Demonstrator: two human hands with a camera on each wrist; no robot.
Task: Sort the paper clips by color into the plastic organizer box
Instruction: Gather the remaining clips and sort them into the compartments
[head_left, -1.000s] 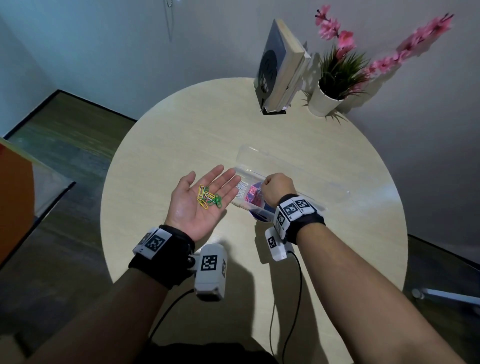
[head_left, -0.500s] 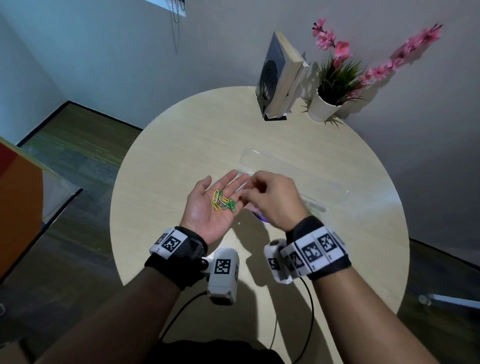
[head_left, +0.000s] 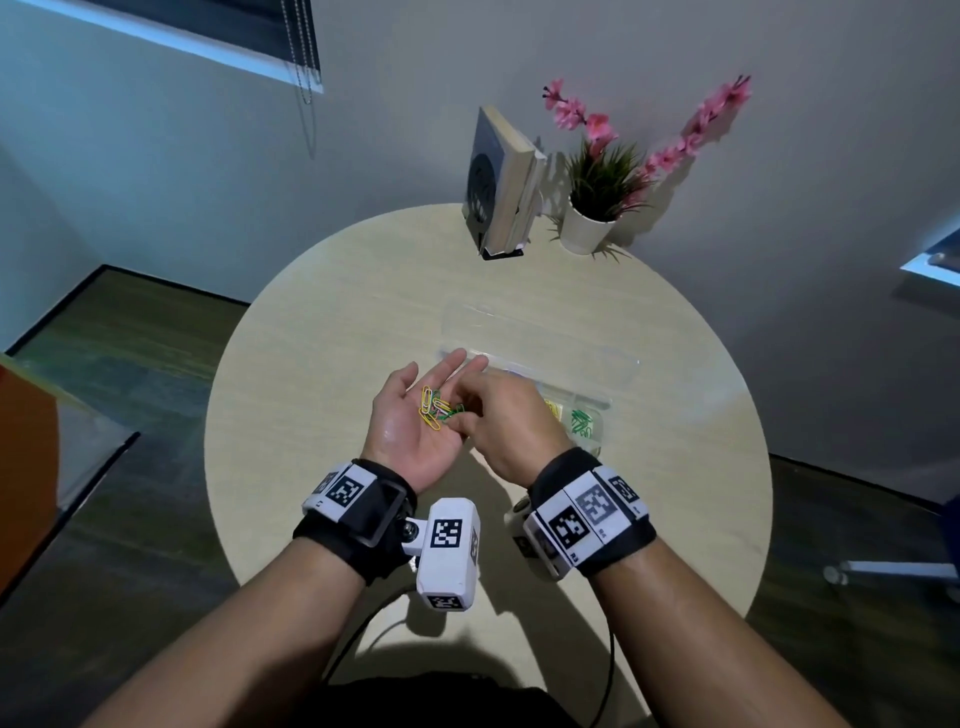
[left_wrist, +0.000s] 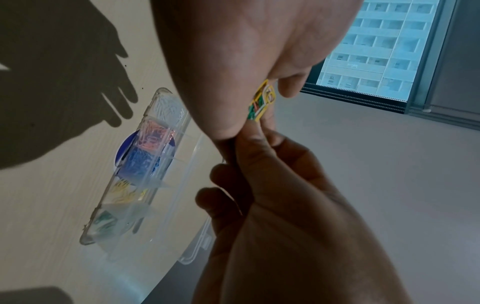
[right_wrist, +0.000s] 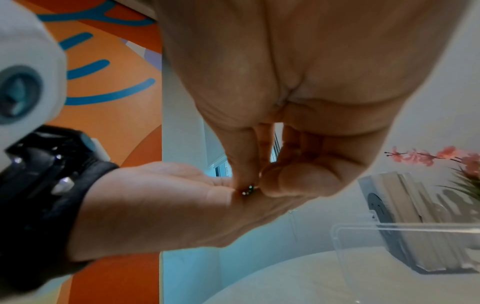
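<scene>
My left hand (head_left: 408, 434) lies palm up and open above the round table, with a small heap of yellow and green paper clips (head_left: 435, 408) on the palm. My right hand (head_left: 470, 415) reaches into that palm, thumb and forefinger pinching a green paper clip (right_wrist: 248, 190). The clear plastic organizer box (head_left: 587, 428) stands just right of the hands with its lid (head_left: 540, 338) folded back. In the left wrist view its compartments (left_wrist: 135, 164) hold white, pink, blue, yellow and green clips. My right hand hides most of the box in the head view.
A book in a stand (head_left: 501, 187) and a potted plant with pink flowers (head_left: 592, 208) are at the table's far edge. A blue disc (left_wrist: 124, 150) lies under the box. Bare tabletop (head_left: 322, 322) shows on the left.
My right hand left the pink compartment of the box and came across to the left palm, where its fingertips closed on a clip. The left hand stayed palm up.
</scene>
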